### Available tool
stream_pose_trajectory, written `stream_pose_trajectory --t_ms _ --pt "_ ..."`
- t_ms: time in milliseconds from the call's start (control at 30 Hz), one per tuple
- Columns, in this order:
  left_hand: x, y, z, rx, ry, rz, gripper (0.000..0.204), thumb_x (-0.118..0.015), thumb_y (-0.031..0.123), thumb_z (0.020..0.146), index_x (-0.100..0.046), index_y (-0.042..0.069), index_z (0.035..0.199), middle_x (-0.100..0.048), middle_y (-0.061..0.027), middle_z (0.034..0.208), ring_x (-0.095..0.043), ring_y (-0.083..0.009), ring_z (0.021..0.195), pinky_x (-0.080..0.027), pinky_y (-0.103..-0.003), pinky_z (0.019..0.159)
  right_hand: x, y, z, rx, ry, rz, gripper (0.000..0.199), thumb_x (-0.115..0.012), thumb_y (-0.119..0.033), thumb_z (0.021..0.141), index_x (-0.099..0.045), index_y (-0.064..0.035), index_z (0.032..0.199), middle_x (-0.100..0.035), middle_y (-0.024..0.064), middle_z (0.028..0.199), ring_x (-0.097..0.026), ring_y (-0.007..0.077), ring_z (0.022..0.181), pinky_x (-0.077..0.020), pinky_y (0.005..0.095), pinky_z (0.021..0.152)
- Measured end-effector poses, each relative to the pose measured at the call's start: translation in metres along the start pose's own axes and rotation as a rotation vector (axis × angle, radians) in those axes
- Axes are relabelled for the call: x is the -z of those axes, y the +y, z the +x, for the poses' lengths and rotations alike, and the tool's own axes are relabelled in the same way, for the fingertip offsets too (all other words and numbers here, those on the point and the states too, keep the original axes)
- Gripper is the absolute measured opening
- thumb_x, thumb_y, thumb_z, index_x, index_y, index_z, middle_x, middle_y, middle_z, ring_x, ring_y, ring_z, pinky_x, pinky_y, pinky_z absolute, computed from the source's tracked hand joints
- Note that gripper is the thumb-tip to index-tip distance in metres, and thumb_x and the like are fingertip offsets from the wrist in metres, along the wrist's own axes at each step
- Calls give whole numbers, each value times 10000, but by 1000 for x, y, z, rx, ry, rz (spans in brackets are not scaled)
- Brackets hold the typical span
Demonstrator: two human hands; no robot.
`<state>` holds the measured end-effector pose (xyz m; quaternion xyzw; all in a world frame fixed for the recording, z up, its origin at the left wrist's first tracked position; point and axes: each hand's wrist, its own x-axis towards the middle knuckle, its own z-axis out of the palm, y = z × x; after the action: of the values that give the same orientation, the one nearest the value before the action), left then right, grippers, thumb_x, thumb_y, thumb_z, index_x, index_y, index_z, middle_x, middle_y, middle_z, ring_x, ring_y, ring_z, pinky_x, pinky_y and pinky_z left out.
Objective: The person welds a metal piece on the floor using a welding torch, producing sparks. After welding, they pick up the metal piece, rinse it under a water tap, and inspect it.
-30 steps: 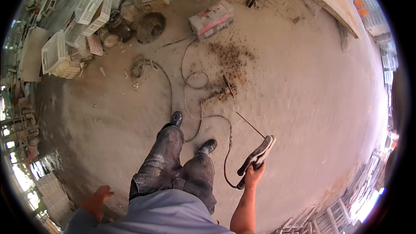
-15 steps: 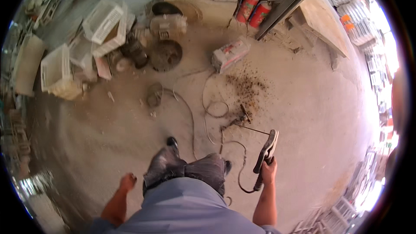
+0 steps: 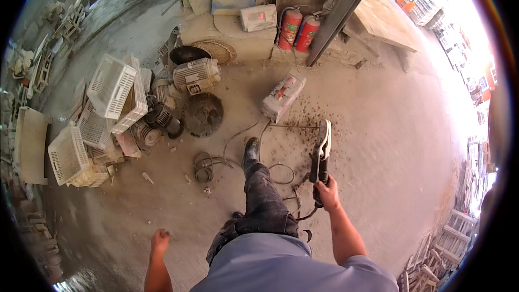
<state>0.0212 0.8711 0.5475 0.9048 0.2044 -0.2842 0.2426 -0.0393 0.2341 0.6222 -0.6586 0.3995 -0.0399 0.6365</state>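
My right hand [image 3: 327,193] is closed around the dark handle of a welding electrode holder [image 3: 321,158], its pale jaws pointing away from me. From the jaws a thin welding rod [image 3: 294,126] sticks out to the left. A cable [image 3: 308,216] hangs from the handle's lower end. Out to the left and away from everything, my left hand [image 3: 160,242] hangs with curled fingers; whatever may be inside them is hidden. Beyond the rod, a dusty grey box-shaped machine [image 3: 284,96] with a red marking sits on the floor, beside scattered dark debris [image 3: 308,109].
Loose cable loops [image 3: 203,166] lie on the floor left of my leg. At the left are stacked white crates [image 3: 112,85], an electric motor [image 3: 197,74] and a round dark disc [image 3: 203,114]. Two red fire extinguishers [image 3: 290,28] stand by a metal post [image 3: 346,13]. Pallets [image 3: 444,243] lie lower right.
I have stepped forward, one leg now stretched ahead. The electrode holder has moved forward with my right hand, its rod now near the box-shaped machine. My left hand stays low at the left.
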Motion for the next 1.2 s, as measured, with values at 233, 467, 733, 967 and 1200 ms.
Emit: stream_pose_trajectory --t_ms 233,467,733,967,1200 --pt "10 143 115 -65 32 -81 245 -682 186 866 -696 34 1058 -722 -122 929 -683 -242 855 -528 -370 785 -28 -26 153 -154 76 -8 200 -671 -120 813 -607 5 957 -593 15 739 -521 94 644 -449 287 563" --pt "-34 277 218 -54 -203 149 351 -658 343 858 -726 55 1047 -731 -175 1026 -693 -336 989 -532 -428 870 -37 -55 206 -194 169 88 214 -663 -72 756 -612 -14 957 -606 40 734 -575 149 571 -496 310 516" --pt "-14 725 396 -703 -96 131 391 -662 368 911 -664 42 1129 -707 -193 1069 -672 -367 1018 -526 -449 866 -70 -89 226 -288 360 303 204 -659 -67 792 -599 -29 983 -601 51 710 -576 167 523 -503 310 487" --pt "-65 1067 551 -919 -54 77 462 -669 455 861 -688 30 1038 -698 -224 1077 -656 -402 1039 -522 -482 885 -120 -69 252 -186 793 392 202 -716 -97 826 -589 -76 982 -525 -15 668 -512 113 500 -425 281 453" --pt "-169 1222 665 -790 112 240 662 -681 594 796 -701 14 1113 -696 -240 1118 -639 -421 1106 -511 -496 930 -176 -206 270 -665 882 427 247 -686 -245 925 -614 -46 1054 -462 -1 565 -393 109 382 -316 273 356"
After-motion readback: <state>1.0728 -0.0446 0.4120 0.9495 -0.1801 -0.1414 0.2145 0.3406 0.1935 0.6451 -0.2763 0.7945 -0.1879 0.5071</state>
